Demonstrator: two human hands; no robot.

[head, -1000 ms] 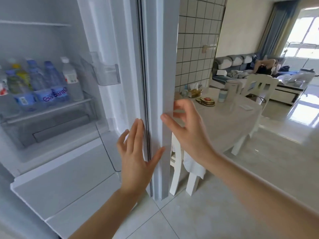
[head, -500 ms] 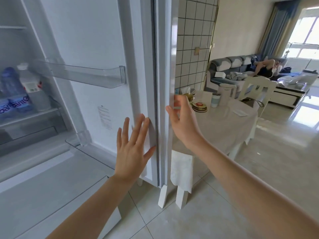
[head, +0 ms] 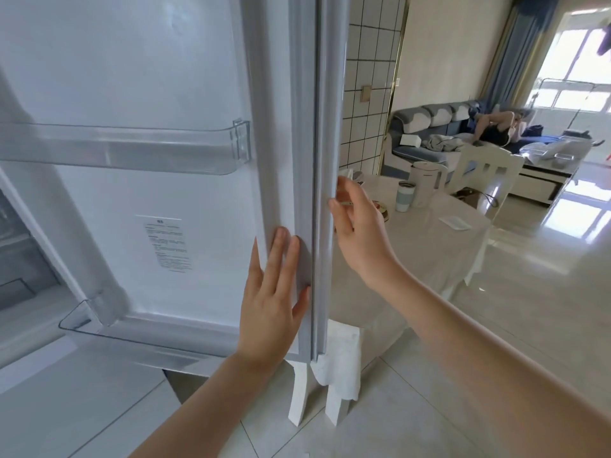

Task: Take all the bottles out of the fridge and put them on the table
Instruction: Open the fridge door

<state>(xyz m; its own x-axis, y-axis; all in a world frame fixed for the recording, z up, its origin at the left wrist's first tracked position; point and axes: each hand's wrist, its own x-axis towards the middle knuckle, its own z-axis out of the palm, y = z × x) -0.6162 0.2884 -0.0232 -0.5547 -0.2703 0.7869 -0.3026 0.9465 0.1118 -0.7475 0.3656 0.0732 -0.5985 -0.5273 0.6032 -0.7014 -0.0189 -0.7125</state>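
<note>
Bottles were out of view, none on the table (head: 439,246) right of the fridge door (head: 185,94). Left hand (head: 271,302) lay flat, fingers spread, on the door's inner edge; right hand (head: 358,233) curled loosely round its outer edge, holding nothing else. Judged: door stage only, all transfers left.

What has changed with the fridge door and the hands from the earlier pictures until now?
The fridge door has swung further open, so its inner side fills the view and the bottles on the shelf are out of sight. The left hand stays flat on the door's inner edge; the right hand stays at its outer edge. The table is unchanged, with no bottles on it.
</note>
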